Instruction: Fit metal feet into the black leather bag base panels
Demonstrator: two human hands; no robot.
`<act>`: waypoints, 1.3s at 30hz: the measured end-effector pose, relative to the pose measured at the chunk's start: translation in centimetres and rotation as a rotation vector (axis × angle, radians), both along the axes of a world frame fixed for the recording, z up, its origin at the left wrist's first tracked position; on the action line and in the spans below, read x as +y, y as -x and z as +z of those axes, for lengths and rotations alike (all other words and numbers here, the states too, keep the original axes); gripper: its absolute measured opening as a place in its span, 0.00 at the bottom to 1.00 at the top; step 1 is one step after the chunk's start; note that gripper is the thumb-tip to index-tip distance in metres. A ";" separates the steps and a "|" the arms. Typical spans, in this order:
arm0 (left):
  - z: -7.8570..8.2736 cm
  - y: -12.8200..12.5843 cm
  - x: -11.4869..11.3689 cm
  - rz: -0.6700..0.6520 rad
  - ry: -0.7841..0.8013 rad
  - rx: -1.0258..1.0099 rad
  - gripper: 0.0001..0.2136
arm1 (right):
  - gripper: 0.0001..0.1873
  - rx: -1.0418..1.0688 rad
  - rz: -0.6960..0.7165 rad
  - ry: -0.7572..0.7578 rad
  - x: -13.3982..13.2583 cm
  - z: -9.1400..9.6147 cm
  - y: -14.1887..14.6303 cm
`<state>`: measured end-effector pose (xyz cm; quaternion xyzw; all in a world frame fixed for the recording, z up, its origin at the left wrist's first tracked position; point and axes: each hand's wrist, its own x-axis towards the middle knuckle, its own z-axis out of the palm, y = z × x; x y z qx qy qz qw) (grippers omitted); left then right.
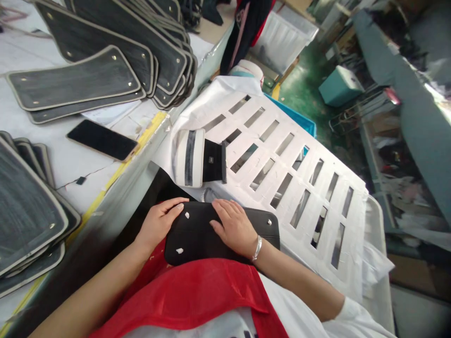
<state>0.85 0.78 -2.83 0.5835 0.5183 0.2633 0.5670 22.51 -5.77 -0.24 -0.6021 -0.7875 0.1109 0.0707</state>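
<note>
A black padded panel (197,237) with small white tabs lies across my lap, over red cloth (197,293). My left hand (160,223) grips its left end, thumb on top. My right hand (234,225) lies flat on the panel's upper middle, fingers spread, a silver bracelet at the wrist. Just beyond the panel sits a rolled white and grey band with a black end (199,158), on a white slotted board (282,159).
On the table to the left are stacks of dark grey panels with pale edging (105,51), more of them at the near left (24,211), and a phone (102,140). A blue crate (340,84) and clutter stand on the green floor at right.
</note>
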 end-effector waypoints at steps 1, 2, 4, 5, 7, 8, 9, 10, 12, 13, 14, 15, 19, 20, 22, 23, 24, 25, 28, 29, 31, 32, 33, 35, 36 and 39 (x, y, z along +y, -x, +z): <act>0.0 0.0 0.2 0.003 0.025 -0.007 0.15 | 0.23 -0.004 -0.053 0.032 -0.1 0.2 -1.1; 0.0 -0.1 0.3 0.007 0.051 -0.008 0.15 | 0.22 -0.005 -0.093 0.069 -0.2 0.3 -2.2; -0.1 -0.2 0.4 0.018 0.093 -0.006 0.15 | 0.21 0.005 -0.130 0.149 -0.1 0.6 -4.4; -0.3 -0.3 0.4 0.025 0.106 -0.013 0.16 | 0.21 0.021 -0.125 0.191 0.0 0.6 -5.4; -0.6 -0.4 0.5 0.027 0.114 -0.034 0.17 | 0.21 0.067 -0.092 0.267 0.4 0.8 -7.0; -0.6 -0.4 0.5 0.026 0.103 -0.034 0.17 | 0.21 0.087 -0.077 0.295 0.7 0.8 -7.5; -0.6 -0.4 0.6 0.023 0.083 -0.019 0.17 | 0.20 0.101 -0.063 0.321 1.0 0.8 -7.8; -0.5 -0.4 0.7 0.015 0.057 0.012 0.17 | 0.20 0.107 -0.050 0.342 1.2 0.8 -8.0; -0.1 -0.3 1.2 -0.035 0.004 0.090 0.17 | 0.21 0.092 -0.031 0.358 1.6 0.7 -7.9; 0.2 -0.3 1.4 -0.081 -0.026 0.127 0.17 | 0.21 0.075 -0.021 0.349 1.6 0.6 -7.6; 0.5 -0.4 1.8 -0.142 -0.064 0.163 0.16 | 0.21 0.059 -0.004 0.325 1.6 0.6 -7.4; 0.8 -0.6 2.1 -0.214 -0.113 0.194 0.16 | 0.22 0.046 0.019 0.285 1.6 0.5 -7.1; 1.6 -2.5 3.0 -0.524 -0.360 0.277 0.17 | 0.28 0.090 0.135 0.128 1.1 0.2 -6.2; 1.7 -3.1 3.1 -0.587 -0.398 0.281 0.19 | 0.28 0.111 0.144 0.117 1.0 0.1 -6.1; 1.7 -4.0 3.3 -0.668 -0.425 0.284 0.20 | 0.28 0.134 0.128 0.130 1.0 0.0 -6.1; 1.6 -4.3 3.4 -0.689 -0.418 0.285 0.20 | 0.27 0.134 0.116 0.145 1.1 0.0 -6.1; 1.6 -4.5 3.4 -0.701 -0.403 0.284 0.19 | 0.27 0.130 0.108 0.163 1.2 -0.1 -6.1; 1.5 -4.6 3.4 -0.702 -0.388 0.282 0.18 | 0.26 0.124 0.104 0.179 1.3 -0.1 -6.1; 1.4 -4.4 3.4 -0.688 -0.355 0.265 0.17 | 0.24 0.108 0.109 0.205 1.8 -0.2 -5.9; 1.4 -4.4 3.4 -0.680 -0.349 0.257 0.16 | 0.24 0.104 0.110 0.205 1.9 -0.3 -5.8; 1.4 -4.4 3.3 -0.665 -0.343 0.253 0.16 | 0.23 0.096 0.103 0.198 2.1 -0.4 -5.5; 1.4 -4.5 3.3 -0.659 -0.345 0.255 0.16 | 0.22 0.088 0.098 0.194 2.1 -0.5 -5.5; 1.3 -4.5 3.4 -0.657 -0.351 0.261 0.16 | 0.22 0.082 0.089 0.189 2.2 -0.6 -5.4; 1.2 -4.6 3.5 -0.662 -0.367 0.275 0.17 | 0.20 0.079 0.069 0.177 2.3 -0.8 -5.4; 1.2 -4.6 3.6 -0.669 -0.375 0.283 0.17 | 0.20 0.085 0.060 0.167 2.4 -0.9 -5.4; 1.3 -3.9 3.4 -0.640 -0.419 0.307 0.18 | 0.18 0.147 0.053 0.092 2.2 -0.8 -5.7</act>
